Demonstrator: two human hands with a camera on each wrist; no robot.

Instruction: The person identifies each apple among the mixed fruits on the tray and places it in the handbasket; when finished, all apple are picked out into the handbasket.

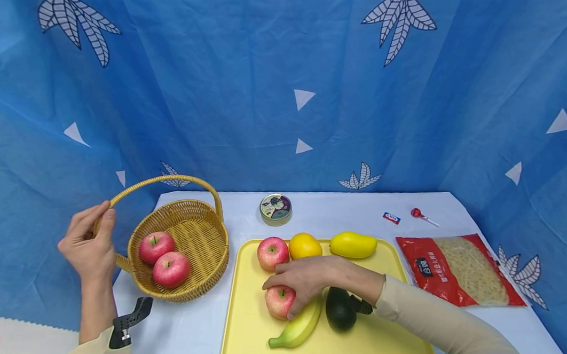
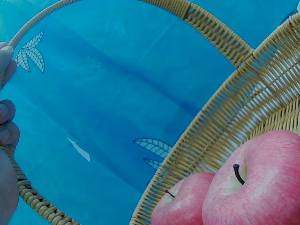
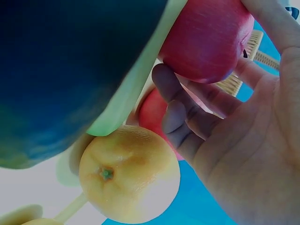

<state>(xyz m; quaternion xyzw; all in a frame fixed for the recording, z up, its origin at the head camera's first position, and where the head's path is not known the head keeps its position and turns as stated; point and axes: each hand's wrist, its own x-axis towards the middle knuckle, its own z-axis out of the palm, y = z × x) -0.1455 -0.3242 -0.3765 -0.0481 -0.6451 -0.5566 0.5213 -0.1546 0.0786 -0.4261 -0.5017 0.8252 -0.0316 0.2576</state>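
My left hand grips the arched handle of a wicker basket at the left. Two pink-red apples lie inside it, and they show large in the left wrist view. Over the yellow tray, my right hand has its thumb and fingers around an apple. In the right wrist view that apple sits between thumb and fingers. Close by on the tray are a banana, a dark green avocado, another apple and an orange.
A yellow mango lies at the tray's back right. Behind the tray stands a round tin. On the right are a red bag of pasta, a lollipop and a small wrapped candy. Blue cloth hangs behind the table.
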